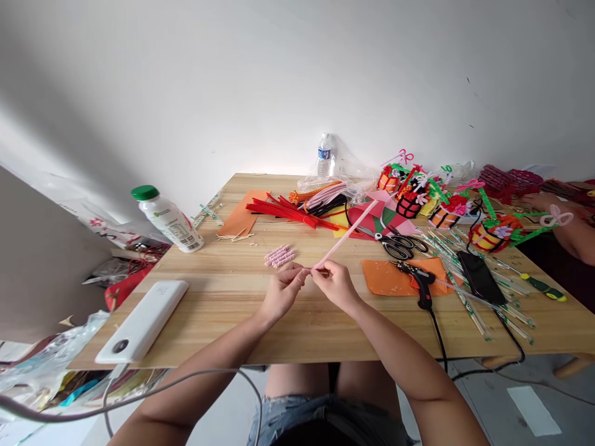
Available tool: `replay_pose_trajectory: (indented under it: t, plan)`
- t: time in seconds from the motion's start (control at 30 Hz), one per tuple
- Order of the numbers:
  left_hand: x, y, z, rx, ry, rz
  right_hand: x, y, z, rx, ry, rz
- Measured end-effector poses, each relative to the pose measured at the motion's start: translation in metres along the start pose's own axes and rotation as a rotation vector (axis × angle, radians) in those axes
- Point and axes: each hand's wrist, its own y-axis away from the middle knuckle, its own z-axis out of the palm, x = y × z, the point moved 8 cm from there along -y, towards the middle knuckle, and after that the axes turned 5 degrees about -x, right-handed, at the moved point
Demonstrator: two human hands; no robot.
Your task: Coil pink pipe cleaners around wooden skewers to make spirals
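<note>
A long pink pipe cleaner [348, 231] runs up and to the right from my hands, over the middle of the table. My left hand [286, 287] pinches its lower end, and my right hand [335, 282] grips it close beside, the fingertips almost touching. Whether something thin lies inside the pinch is hidden by my fingers. Just beyond my left hand lie several tightly coiled pink pipe cleaner pieces [279, 255] in a small group. Farther left are loose wooden sticks [236, 236] by a sheet of orange felt [244, 214].
Red pipe cleaners [283, 212], scissors [400, 246] and small flower baskets [446, 214] fill the back and right. A glue gun [421, 282], phone [481, 277] and screwdriver [542, 287] lie right. Left stand a green-capped bottle [170, 222] and a white power bank [142, 322]. Another person's arm [569, 232] reaches in.
</note>
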Motion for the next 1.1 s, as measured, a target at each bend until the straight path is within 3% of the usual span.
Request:
replay_pose_trajectory:
  t: [0.1, 0.23, 0.33, 0.53, 0.8, 1.0, 1.1]
  plan:
    - [-0.010, -0.002, -0.001, -0.030, 0.069, -0.078, -0.006, 0.000, -0.002, -0.011, 0.039, -0.076]
    - [-0.031, -0.003, 0.008, -0.097, 0.318, -0.318, -0.021, 0.001, 0.000, -0.054, 0.178, -0.235]
    - [-0.031, -0.003, 0.012, -0.129, 0.372, -0.345, -0.027, 0.002, 0.001, -0.060, 0.233, -0.273]
    - [-0.005, -0.006, -0.001, -0.063, 0.002, -0.056, -0.020, -0.001, 0.000, -0.068, 0.192, -0.151]
    - [0.019, 0.000, 0.001, -0.074, -0.237, 0.272, 0.012, -0.003, 0.001, -0.244, -0.050, 0.273]
    - [0.031, 0.010, 0.003, -0.054, -0.353, 0.587, 0.017, -0.003, 0.003, -0.330, -0.077, 0.358]
    - [0.032, 0.010, 0.003, -0.055, -0.356, 0.594, 0.017, -0.003, 0.003, -0.336, -0.090, 0.333]
